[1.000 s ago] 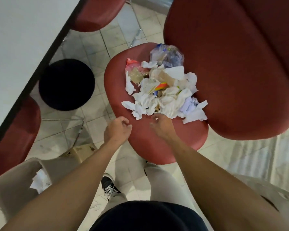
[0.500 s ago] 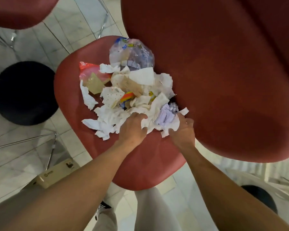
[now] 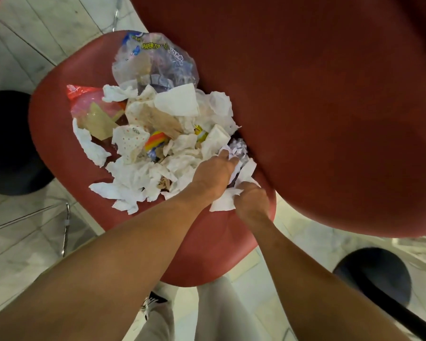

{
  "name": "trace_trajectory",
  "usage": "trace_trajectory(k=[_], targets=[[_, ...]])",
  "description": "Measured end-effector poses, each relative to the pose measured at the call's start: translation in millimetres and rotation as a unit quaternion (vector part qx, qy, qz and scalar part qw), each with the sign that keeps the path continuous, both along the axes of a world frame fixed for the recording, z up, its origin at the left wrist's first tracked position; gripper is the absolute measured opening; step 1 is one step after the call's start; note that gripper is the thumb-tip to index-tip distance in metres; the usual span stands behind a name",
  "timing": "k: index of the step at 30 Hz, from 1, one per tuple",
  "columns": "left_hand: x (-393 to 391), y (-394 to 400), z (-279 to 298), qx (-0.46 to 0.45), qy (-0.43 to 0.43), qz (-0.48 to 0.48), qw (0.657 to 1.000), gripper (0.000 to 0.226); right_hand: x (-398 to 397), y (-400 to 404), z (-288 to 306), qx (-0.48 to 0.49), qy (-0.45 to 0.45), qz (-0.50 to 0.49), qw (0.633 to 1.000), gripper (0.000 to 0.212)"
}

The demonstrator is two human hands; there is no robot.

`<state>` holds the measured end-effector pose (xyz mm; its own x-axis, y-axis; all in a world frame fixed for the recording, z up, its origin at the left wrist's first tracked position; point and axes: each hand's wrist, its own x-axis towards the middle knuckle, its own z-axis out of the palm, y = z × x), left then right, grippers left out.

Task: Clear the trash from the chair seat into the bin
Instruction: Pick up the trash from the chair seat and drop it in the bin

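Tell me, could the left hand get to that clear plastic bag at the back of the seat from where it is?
Probably yes. The clear plastic bag lies uncovered on top of the pile's far edge, nothing over it. The left hand is busy gripping crumpled tissue near the front, so it would have to reach across the pile.

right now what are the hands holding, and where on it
Both hands are in the near right edge of the trash pile. The left hand grips crumpled tissue; the right hand pinches a white tissue at its near edge.
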<state>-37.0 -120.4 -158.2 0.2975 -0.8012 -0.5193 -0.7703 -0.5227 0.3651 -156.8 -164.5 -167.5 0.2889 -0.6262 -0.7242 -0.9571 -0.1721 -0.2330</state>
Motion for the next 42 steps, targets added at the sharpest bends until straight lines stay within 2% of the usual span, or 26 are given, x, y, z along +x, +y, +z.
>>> trace_trajectory(k=[2, 6, 10, 17, 23, 29, 42], targets=[[-1.3, 2.0, 4.5, -0.017, 0.013, 0.033, 0.999, 0.045, -1.8, 2.6, 3.8, -0.006, -0.005, -0.019, 1.0, 0.032], [0.7, 12.6, 13.5, -0.055, 0.055, 0.159, 0.984, 0.025, -0.1, 3.5, 23.1, -0.039, -0.012, -0.013, 0.999, 0.028], [2.8, 28.4, 33.9, -0.12, 0.124, 0.275, 0.946, 0.025, 9.1, 3.5, 44.8, -0.047, -0.054, -0.06, 0.996, 0.024], [10.7, 77.1, 81.9, -0.209, 0.163, 0.371, 0.89, 0.018, 19.8, 21.2, 98.7, -0.091, -0.141, -0.061, 0.984, 0.018], [19.5, 132.4, 130.8, -0.222, 0.121, 0.397, 0.882, 0.013, 26.7, 57.2, 139.0, -0.12, -0.198, -0.045, 0.972, 0.013], [19.0, 216.2, 164.5, -0.229, 0.071, 0.434, 0.869, 0.015, 44.0, 119.3, 174.3, -0.101, -0.225, 0.0, 0.969, 0.01], [-15.8, 478.5, 184.5, -0.178, 0.024, 0.63, 0.755, 0.025, 69.5, 351.3, 196.0, -0.024, -0.262, 0.184, 0.947, 0.009]])
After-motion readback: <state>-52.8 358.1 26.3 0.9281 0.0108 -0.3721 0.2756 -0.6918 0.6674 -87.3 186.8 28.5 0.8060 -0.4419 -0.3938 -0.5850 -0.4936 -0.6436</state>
